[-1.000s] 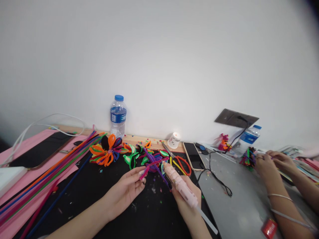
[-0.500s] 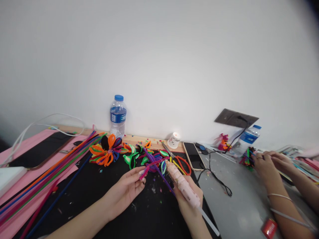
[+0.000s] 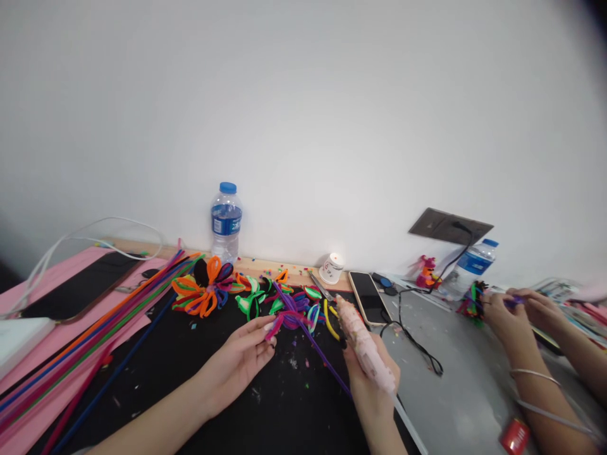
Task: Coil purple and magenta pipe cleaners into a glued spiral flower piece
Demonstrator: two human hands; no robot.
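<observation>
My left hand [image 3: 239,361] pinches a magenta pipe-cleaner piece [image 3: 276,326] that joins a purple, many-coloured pipe-cleaner flower [image 3: 298,313] on the black mat [image 3: 213,392]. A long purple stem [image 3: 322,360] runs from the flower toward me. My right hand [image 3: 372,385] is wrapped round a pink glue gun [image 3: 364,344], whose nozzle points up and left, a little to the right of the flower. A clear glue stick sticks out of the gun's back end.
An orange and blue pipe-cleaner flower [image 3: 205,292], green loops [image 3: 250,303], a sheaf of long pipe cleaners [image 3: 95,335], a water bottle [image 3: 226,221], a small white cup [image 3: 331,268], scissors and a phone [image 3: 366,296] lie around. Another person's hands [image 3: 515,313] work at the right.
My right hand has drawn the glue gun to the right, away from the flower. My left hand has kept its pinch in the same place.
</observation>
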